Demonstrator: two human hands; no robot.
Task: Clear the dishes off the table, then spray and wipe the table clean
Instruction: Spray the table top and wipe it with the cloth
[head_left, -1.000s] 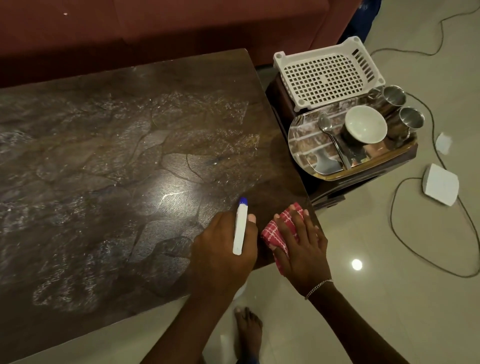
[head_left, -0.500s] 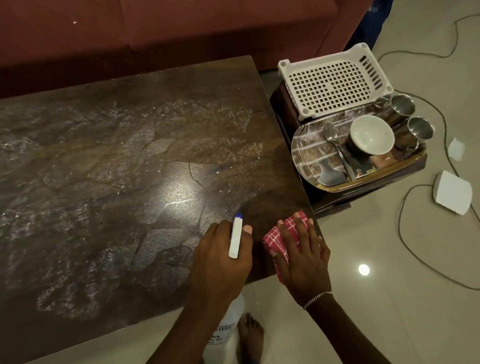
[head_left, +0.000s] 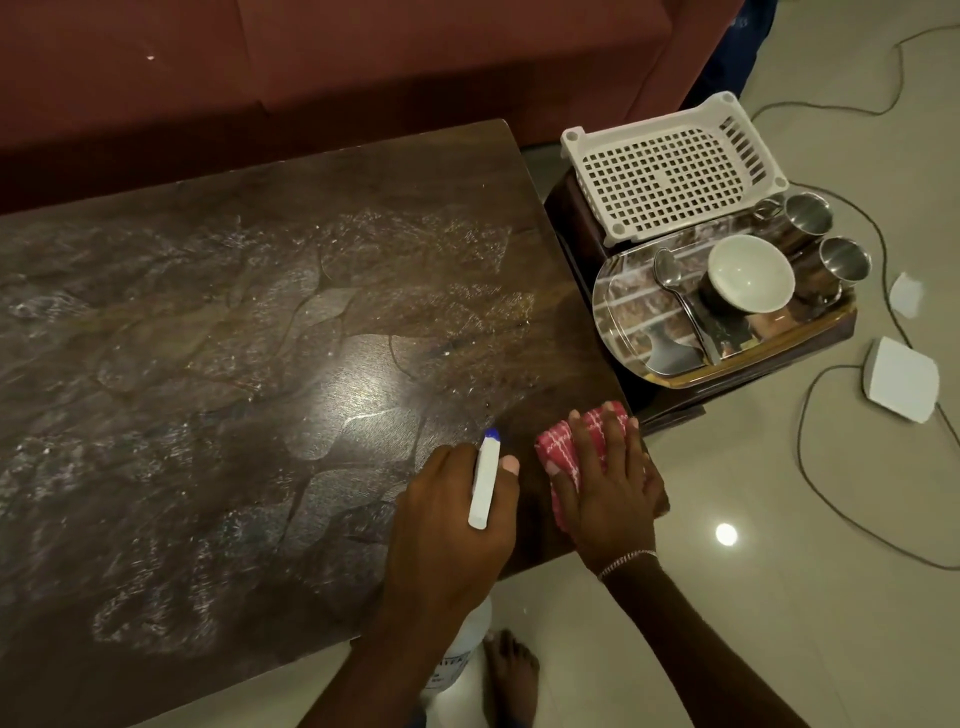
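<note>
A dark wood-grain bench, filmed over with pale streaks of spray, is being wiped at its near right corner, where a red checked cloth is lying under the right hand. That hand's grip is apart, its fingers spread flat and pressing the cloth down. The left hand is hovering just beside it, its grip clamped around the head of a white spray bottle, blue nozzle aiming across the bench and the bottle's body hanging below the bench edge. The dishes are off the bench and sitting on a steel tray on a low stand just past its right end: a white bowl, a spoon and two steel cups, with a white plastic basket behind them. Cables are trailing over the tiled floor. With the cloth this near the corner, an outward stroke is likely to run it off the edge, a wide sweep risks striking the tray, and the hanging bottle could knock the bench's rim.
</note>
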